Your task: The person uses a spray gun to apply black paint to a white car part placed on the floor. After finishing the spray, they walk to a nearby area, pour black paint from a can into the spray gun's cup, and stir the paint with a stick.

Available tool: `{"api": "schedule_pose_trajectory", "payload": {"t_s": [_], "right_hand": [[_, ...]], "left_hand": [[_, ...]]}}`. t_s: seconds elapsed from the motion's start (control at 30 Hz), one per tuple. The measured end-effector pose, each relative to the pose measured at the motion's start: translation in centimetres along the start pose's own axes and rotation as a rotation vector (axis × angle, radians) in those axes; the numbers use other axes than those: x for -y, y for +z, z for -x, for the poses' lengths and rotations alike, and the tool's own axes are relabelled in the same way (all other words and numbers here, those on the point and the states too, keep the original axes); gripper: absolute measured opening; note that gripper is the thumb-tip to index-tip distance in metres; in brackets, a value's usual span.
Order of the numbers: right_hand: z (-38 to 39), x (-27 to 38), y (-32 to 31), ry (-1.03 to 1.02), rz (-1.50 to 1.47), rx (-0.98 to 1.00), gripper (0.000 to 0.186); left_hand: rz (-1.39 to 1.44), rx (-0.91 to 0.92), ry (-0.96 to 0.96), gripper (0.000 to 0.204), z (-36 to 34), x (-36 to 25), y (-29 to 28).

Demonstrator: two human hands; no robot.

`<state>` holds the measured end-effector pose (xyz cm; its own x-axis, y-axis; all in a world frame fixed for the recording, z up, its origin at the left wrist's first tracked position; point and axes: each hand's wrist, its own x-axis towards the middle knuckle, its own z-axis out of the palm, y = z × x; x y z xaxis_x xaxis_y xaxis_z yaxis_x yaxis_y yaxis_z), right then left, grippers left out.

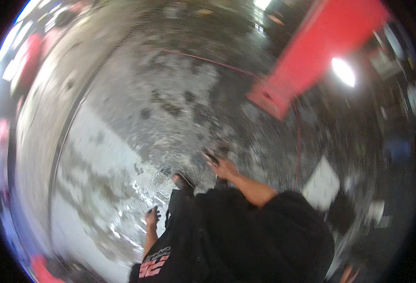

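My right hand (226,167) is in front of my body at the middle of the view, its fingers closed round a small dark object (211,157). Motion blur hides what kind of thing that is. Lower and to the left, my left hand (151,217) hangs beside my black clothing, over the wet floor. Its fingers look dark and smeared, and I cannot make out whether anything is in them. One of my feet (183,180) shows between the two hands.
A red post (311,52) with a base plate rises at the upper right. A thin red line (208,60) crosses the stained, wet floor (165,104). A dark channel (75,106) runs along the left. Right of me is a pale panel (322,185).
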<state>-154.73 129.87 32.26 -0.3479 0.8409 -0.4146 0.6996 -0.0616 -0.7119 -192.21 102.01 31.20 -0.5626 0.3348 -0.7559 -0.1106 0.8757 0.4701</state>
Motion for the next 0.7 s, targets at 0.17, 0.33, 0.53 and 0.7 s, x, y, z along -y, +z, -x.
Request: {"api": "schedule_pose_trajectory", "payload": {"t_s": [0.17,0.33,0.53,0.7], "right_hand": [[-7.1,3.2,3.2,0.001,-0.044,-0.116,0.049],[-16.2,10.5,6.5,0.132,0.026,-0.207,0.055],[-23.2,20.7,8.8,0.299,0.004,-0.239,0.055],[-28.3,28.4,9.7,0.395,0.006,-0.150,0.057]], "left_hand": [[-0.222,0.172,0.018,0.052,-6.7,-2.7,-6.2],[-0.486,0.302,0.120,0.053,-22.3,-14.6,-17.0],[-0.375,0.241,0.076,0.057,-40.7,-39.2,-28.1],[-0.242,0.139,0.380,0.050,-47.6,-58.1,-29.4]]}}
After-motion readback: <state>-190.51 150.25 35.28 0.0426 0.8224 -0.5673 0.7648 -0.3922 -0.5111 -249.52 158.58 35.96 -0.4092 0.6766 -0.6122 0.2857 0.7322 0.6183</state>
